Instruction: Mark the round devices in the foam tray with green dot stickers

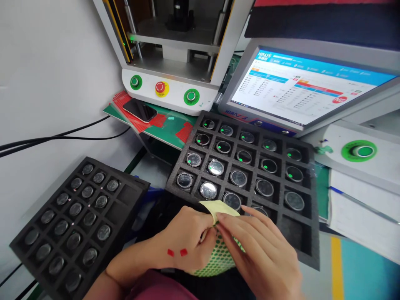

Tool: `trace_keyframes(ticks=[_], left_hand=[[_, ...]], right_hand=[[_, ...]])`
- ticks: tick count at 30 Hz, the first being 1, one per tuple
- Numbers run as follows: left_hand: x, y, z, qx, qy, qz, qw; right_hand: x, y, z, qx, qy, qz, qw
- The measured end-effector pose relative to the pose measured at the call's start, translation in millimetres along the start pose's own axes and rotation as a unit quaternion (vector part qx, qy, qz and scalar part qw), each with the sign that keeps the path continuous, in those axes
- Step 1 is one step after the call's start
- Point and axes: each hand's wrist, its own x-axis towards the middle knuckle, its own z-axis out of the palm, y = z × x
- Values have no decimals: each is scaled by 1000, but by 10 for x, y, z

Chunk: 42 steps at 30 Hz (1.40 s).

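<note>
Both hands are meeting near centre: the left hand (pixel 184 243) is gripping a sticker sheet (pixel 218 258) of green dots, curled at its top, while the right hand (pixel 259 250) is pinching at its edge — fingertips closed on it. Left lies a tray (pixel 128 196) of discs; beyond the hands, another tray (pixel 312 250). A peeled dot could fold or stick to a finger, since the sheet is bending.
</note>
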Motion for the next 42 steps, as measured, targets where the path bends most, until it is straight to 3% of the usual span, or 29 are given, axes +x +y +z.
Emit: trace_keyframes(ticks=[15,19,20,22,24,25,27,31,35,39,41,42], left_hand=[[37,6,8,8,16,29,999],[24,-33,-1,4,-18,-8,1000],[23,-44,-1,5,-26,-22,999],[29,-60,0,4,-39,-44,998],[45,-69,2,-4,-50,-49,998],[53,-71,2,-10,-55,-48,997],[62,-78,-4,-22,-60,-49,997],[45,-116,-29,-73,-52,-71,994],[22,-153,-50,-147,-36,-68,986],[14,-148,-54,-179,-15,-75,981],[14,-140,-48,-176,-2,-72,982],[14,-136,-45,-176,5,-69,982]], right_hand=[[-48,-25,48,-5,23,7,1000],[-68,160,-55,-12,-9,-21,1000],[-52,268,-84,-7,-7,6,1000],[4,538,-117,25,-15,151,988],[76,817,-101,80,-60,323,941],[110,935,-76,102,-86,372,918],[165,1100,-6,128,-132,410,894],[217,1195,143,126,-160,423,883],[243,1236,217,122,-135,442,878],[278,1097,103,121,-49,452,883],[285,864,-19,89,9,403,911],[284,719,-80,63,30,345,936]])
